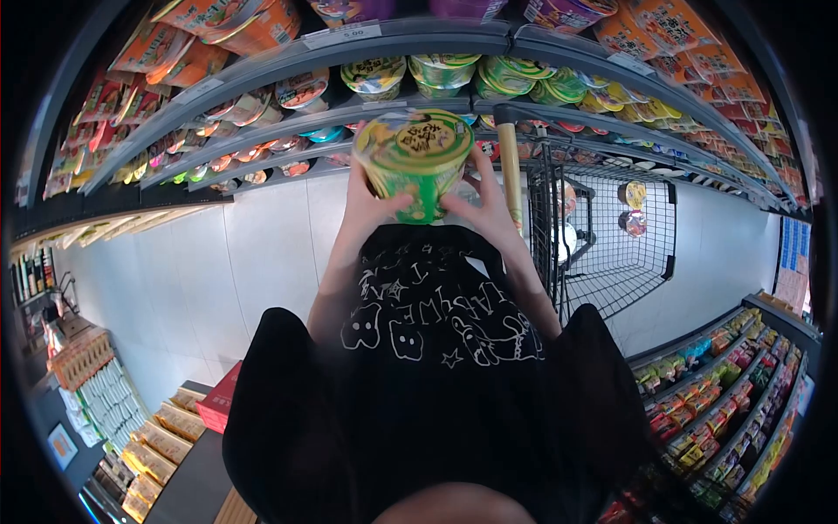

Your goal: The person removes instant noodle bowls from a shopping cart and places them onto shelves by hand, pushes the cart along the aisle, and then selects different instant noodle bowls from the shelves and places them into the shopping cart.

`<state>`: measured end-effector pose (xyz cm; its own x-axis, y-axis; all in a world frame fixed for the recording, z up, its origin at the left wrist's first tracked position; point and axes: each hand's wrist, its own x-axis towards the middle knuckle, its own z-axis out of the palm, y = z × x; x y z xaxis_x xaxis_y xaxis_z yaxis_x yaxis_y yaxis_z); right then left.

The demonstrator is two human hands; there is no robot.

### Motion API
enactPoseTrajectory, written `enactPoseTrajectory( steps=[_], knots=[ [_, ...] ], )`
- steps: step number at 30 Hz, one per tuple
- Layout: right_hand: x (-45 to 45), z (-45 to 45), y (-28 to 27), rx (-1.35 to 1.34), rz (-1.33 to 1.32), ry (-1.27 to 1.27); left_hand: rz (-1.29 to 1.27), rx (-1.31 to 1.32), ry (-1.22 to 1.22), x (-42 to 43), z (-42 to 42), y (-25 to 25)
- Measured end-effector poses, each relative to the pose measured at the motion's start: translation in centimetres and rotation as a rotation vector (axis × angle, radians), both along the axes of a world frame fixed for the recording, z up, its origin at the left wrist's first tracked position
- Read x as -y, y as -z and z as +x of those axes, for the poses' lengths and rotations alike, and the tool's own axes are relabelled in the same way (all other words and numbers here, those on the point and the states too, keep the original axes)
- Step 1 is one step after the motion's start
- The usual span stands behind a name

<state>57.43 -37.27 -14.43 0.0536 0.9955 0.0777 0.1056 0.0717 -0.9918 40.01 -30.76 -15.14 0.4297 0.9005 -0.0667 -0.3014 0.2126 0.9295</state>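
Between my two hands is a green instant noodle cup [417, 162] with a yellow-green printed lid, held up in front of my chest. My left hand [371, 196] grips its left side, thumb across the front. On the opposite side my right hand [476, 199] is closed around it, thumb also at the front. The fingers behind the cup are partly hidden. Just beyond it, a shelf [436, 103] carries similar green noodle cups [443, 74].
To the right stands a wire shopping cart [624, 271] with several cups inside; its handle [509, 166] is close to my right hand. Orange noodle packs [668, 31] fill the upper shelf. Snack shelves [724, 384] are at lower right, and a red box [220, 399] sits lower left.
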Motion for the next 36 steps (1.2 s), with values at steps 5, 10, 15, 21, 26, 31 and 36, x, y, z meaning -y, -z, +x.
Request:
enactPoseTrajectory(
  steps=[5, 10, 15, 21, 26, 31, 36],
  knots=[
    [1.0, 2.6, 0.3, -0.474, -0.158, -0.087, 0.434, -0.194, -0.097, 1.4, 0.3, -1.5],
    [3.0, 3.3, -3.7, -0.484, -0.476, -0.135, 0.657, -0.434, 0.112, 2.3, 2.0, -3.5],
    [6.8, 7.0, -3.7, -0.671, -0.407, -0.03, 1.046, -0.49, 0.175, 3.3, 6.1, -4.7],
    [11.9, 13.0, -1.5, -0.888, -0.365, 0.338, 1.148, -0.248, 0.343, 5.0, 11.1, -4.5],
    [14.1, 15.2, 0.5, -0.873, -0.316, 0.524, 0.868, -0.282, 0.494, 4.9, 14.7, -3.9],
    [16.8, 21.9, 1.3, -0.638, -0.183, 1.028, 0.969, -0.678, 0.598, 5.5, 15.7, -0.5],
    [18.1, 32.7, 16.6, -0.424, -0.237, 1.392, 1.061, -0.81, 0.711, 6.2, 16.0, -0.2]
  ],
)
